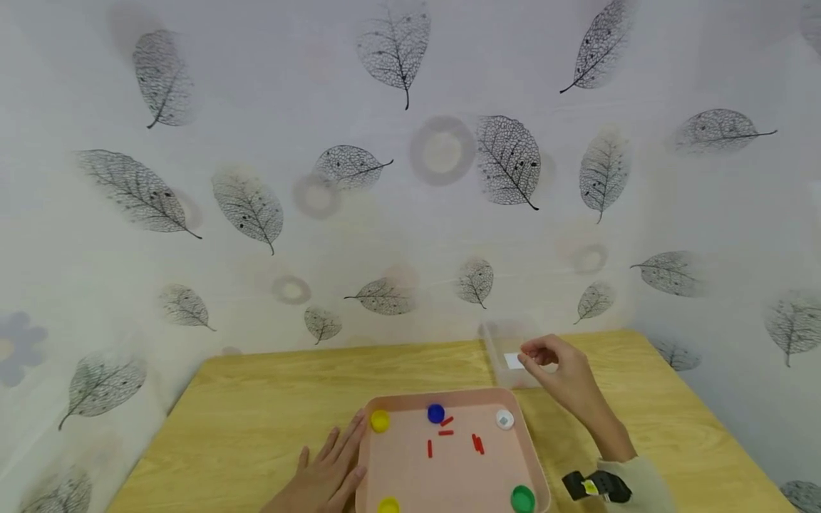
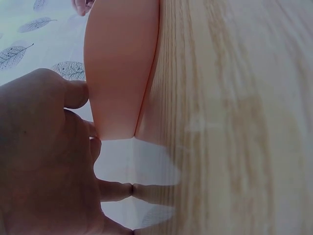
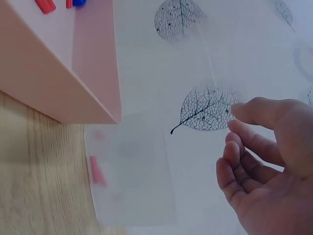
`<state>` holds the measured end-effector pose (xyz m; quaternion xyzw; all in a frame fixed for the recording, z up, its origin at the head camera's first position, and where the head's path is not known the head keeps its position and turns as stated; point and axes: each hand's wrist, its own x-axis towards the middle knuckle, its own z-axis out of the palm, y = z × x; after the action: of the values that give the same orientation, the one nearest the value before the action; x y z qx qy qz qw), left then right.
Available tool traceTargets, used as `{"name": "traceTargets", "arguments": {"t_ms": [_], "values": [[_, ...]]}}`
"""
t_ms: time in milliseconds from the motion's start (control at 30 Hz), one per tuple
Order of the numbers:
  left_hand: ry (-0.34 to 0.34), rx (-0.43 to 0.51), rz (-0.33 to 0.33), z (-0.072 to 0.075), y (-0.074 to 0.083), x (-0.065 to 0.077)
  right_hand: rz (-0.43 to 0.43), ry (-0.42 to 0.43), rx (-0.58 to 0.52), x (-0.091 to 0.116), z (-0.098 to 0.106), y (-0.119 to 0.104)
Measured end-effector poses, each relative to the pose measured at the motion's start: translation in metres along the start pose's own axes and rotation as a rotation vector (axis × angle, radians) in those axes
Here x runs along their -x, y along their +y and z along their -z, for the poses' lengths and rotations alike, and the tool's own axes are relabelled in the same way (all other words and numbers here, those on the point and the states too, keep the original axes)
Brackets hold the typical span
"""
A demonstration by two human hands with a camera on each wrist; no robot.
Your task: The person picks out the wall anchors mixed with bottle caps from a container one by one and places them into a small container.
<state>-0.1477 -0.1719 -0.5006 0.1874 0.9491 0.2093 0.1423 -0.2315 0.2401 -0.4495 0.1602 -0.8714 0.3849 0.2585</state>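
Note:
A pink tray [image 1: 449, 484] holds several short red sticks [image 1: 445, 432]. Round caps lie around its inside: two yellow caps [image 1: 380, 421], a blue cap [image 1: 436, 413], a white cap [image 1: 504, 419] and a green cap [image 1: 522, 499]. My left hand [image 1: 323, 477] touches the tray's left side, fingers extended; the left wrist view shows its thumb at the rim. My right hand [image 1: 564, 374] hovers over a translucent box [image 1: 497, 360] behind the tray. Its fingers are loosely bent, thumb and index fingertips close together, with nothing visible between them in the right wrist view.
A white square [image 1: 513, 360] shows at the box. Through the box's wall, reddish pieces [image 3: 97, 171] appear blurred. The wooden table [image 1: 269, 406] ends against a wall covering [image 1: 398, 235] printed with leaves.

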Motion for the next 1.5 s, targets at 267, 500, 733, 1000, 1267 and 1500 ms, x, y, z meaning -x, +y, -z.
{"name": "traceTargets", "arguments": {"t_ms": [267, 500, 733, 1000, 1267, 1500], "values": [[0.000, 0.001, 0.004, 0.002, 0.002, 0.001, -0.039, -0.136, -0.081, 0.019, -0.003, -0.017], [0.015, -0.014, -0.015, 0.000, 0.000, 0.001, -0.017, -0.188, -0.120, 0.038, -0.012, -0.028], [0.018, -0.003, -0.023, 0.000, 0.001, 0.001, 0.044, -0.253, -0.148, 0.048, -0.025, -0.029], [0.026, -0.003, -0.030, 0.000, 0.001, 0.001, 0.067, -0.388, -0.224, 0.055, -0.039, -0.033], [0.024, 0.004, -0.015, 0.000, 0.001, 0.001, 0.151, -0.504, -0.194, 0.059, -0.048, -0.029], [0.016, 0.007, -0.010, 0.000, 0.001, 0.001, 0.176, -0.476, -0.084, 0.064, -0.051, -0.026]]}}
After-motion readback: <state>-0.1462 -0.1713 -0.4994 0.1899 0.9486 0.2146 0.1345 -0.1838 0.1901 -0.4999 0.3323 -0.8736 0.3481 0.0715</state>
